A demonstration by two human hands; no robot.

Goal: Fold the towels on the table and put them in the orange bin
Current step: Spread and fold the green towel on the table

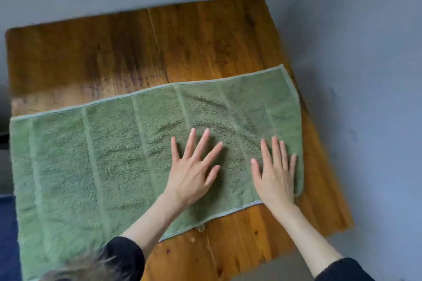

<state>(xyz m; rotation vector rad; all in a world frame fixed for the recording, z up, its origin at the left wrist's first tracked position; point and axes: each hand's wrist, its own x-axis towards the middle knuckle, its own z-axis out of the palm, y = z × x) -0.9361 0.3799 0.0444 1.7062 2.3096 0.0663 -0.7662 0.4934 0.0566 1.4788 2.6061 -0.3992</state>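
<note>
A wooden surface [205, 36], made of warm brown planks with a seam running from far to near, stands against a grey-blue wall [365, 29]. A green towel [91, 155] lies spread flat across the near half of the surface, its long axis running left to right. Paler stripes cross it from far to near, and a light hem borders its edges. The towel's left end reaches the left edge of the surface, and its near left portion runs out of view at the bottom of the picture. Its right end lies near the right edge of the surface, where the near right corner curls slightly.

Both hands rest palm down on the right part of the towel. The left hand [194, 171] lies flat with its fingers straight and spread wide, holding nothing. The right hand [276, 173] lies flat just beside the towel's right edge, its fingers straight and closer together, likewise with no grip on the cloth. Shallow creases arc through the towel beyond the fingertips. Dark sleeves [123, 255] cover both forearms.
</note>
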